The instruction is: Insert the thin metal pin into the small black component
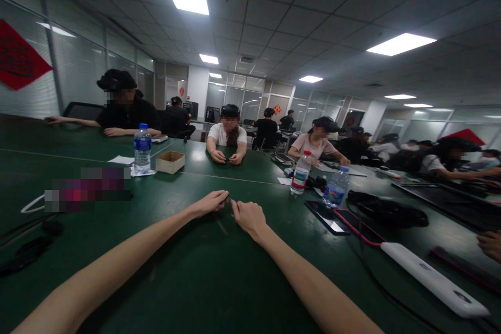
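Both of my forearms reach out over the dark green table point(188, 282), with the hands close together near its middle. My left hand point(211, 203) is closed, thumb and fingers pressed together at the tips. A tiny dark spot shows at those fingertips, too small to name. Just to the right, my right hand point(249, 215) is curled with its index finger and thumb toward the left hand. Whatever it may hold is hidden. A narrow gap separates the two hands.
An open cardboard box point(170, 163) and a blue-capped water bottle point(143, 151) stand ahead on the left. To the right are a red-capped bottle point(300, 175), another bottle point(336, 188), phones point(326, 216), a black pouch point(385, 209) and a white power strip point(432, 279). People sit around the table.
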Motion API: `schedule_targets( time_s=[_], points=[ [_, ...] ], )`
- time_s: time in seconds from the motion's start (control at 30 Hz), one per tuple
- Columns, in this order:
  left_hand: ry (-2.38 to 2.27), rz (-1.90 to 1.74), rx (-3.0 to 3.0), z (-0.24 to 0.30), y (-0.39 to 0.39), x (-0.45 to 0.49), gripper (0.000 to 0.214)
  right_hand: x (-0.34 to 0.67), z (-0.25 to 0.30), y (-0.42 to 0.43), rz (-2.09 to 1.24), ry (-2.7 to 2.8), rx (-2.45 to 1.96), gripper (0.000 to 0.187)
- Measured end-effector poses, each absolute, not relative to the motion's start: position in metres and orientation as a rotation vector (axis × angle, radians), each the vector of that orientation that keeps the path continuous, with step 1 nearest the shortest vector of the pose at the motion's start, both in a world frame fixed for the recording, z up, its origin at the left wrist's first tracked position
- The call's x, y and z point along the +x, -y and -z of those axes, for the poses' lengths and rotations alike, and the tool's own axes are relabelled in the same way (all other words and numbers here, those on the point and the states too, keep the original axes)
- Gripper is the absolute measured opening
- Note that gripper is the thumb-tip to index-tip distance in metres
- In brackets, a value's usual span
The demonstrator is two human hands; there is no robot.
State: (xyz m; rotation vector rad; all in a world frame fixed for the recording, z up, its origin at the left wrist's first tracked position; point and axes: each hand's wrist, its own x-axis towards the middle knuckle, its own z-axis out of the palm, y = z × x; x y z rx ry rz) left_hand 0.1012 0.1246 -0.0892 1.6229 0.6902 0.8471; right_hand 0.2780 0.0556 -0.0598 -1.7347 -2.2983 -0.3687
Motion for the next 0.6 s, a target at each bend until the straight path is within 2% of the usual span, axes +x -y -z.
schedule_targets(
  time_s=[0.6],
  points=[
    [-0.946, -0.900, 1.842, 0.085, -0.118, 0.102, 0.058, 0.276, 0.057, -0.054, 0.382, 2.352, -1.683, 0.071]
  ],
)
